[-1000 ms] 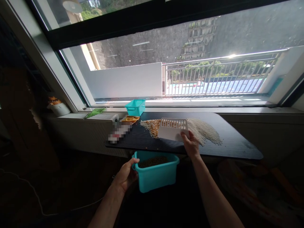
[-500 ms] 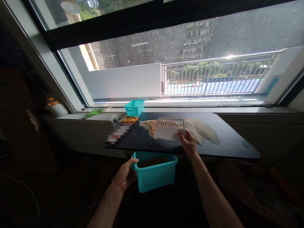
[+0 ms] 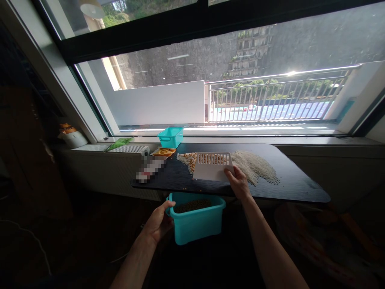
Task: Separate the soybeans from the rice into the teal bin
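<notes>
My left hand (image 3: 159,221) grips the left rim of a teal plastic bin (image 3: 198,224) just below the table's front edge. Small dark brown-green grains (image 3: 194,205) lie inside the bin. My right hand (image 3: 238,181) is closed on a white slotted scraper (image 3: 210,171), held by its right corner over the table. Behind and left of the scraper is a heap of yellow corn kernels (image 3: 190,159) mixed with pale grains. A larger pile of white rice-like grains (image 3: 255,165) spreads to the right of the scraper, partly hidden by it and my hand.
The dark table (image 3: 300,180) stands against a window sill. At its back left are a smaller teal basket (image 3: 171,137) and an orange-yellow packet (image 3: 163,152). A radiator (image 3: 132,151) with a green cloth (image 3: 120,143) and a white pot (image 3: 73,138) are farther left.
The scraper has moved slightly left and toward me, hiding more of the kernels' near side. My left hand and the bin have stayed in place.
</notes>
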`<state>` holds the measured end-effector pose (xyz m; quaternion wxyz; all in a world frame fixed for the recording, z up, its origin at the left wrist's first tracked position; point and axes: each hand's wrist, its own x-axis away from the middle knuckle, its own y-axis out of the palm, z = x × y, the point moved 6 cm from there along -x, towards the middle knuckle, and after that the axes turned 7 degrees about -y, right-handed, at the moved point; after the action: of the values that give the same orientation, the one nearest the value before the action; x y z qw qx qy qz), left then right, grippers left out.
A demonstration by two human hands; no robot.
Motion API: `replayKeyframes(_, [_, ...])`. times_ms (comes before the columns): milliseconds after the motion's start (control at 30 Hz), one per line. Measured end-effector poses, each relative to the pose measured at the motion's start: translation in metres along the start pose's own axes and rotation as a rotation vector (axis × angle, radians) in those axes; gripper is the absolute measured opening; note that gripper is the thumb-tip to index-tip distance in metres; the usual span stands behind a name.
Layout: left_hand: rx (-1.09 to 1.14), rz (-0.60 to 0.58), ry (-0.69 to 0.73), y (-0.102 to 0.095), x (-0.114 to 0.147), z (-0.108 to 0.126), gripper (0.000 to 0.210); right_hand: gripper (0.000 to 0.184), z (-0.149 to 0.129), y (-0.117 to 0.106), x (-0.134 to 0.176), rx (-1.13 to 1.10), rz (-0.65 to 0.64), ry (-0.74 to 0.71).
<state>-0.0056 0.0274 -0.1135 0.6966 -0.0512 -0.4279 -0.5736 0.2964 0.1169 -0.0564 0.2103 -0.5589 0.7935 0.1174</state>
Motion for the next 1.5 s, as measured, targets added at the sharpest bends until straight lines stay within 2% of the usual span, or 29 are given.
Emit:
replayKeyframes(133, [-0.001,0.001,0.006,-0.002,0.0,0.0,0.018,0.029,-0.001,-0.001,0.0,0.002,0.011,0.013])
replayKeyframes(400, [0.013,-0.003,0.014,-0.01,-0.006,0.001,0.02,0.022,0.003,-0.009,0.004,0.054,0.12,0.017])
replayKeyframes(600, [0.025,-0.02,0.009,-0.013,-0.01,0.0,0.019,0.024,0.0,-0.008,0.004,0.037,0.1,0.015])
replayKeyframes(867, [0.029,-0.011,-0.011,-0.012,-0.012,-0.002,0.02,0.024,0.002,-0.011,0.007,0.097,0.205,0.009])
replayKeyframes(1067, [0.021,0.004,-0.028,-0.01,-0.014,-0.003,0.023,0.027,0.0,-0.012,0.007,0.103,0.136,-0.005])
replayKeyframes(1167, [-0.004,0.013,-0.043,-0.009,-0.017,-0.004,0.016,0.029,0.0,-0.009,0.004,0.106,0.086,-0.014])
replayKeyframes(1233, [-0.024,0.016,-0.057,-0.009,-0.02,-0.006,0.016,0.03,0.001,-0.003,0.003,0.1,0.02,-0.019])
replayKeyframes(1333, [-0.037,0.013,-0.065,-0.011,-0.024,-0.006,0.029,0.034,0.0,0.008,0.004,0.085,-0.097,-0.024])
replayKeyframes(1500, [-0.002,0.013,-0.036,-0.026,-0.026,-0.001,0.011,0.04,-0.008,0.023,0.018,0.055,-0.267,-0.043])
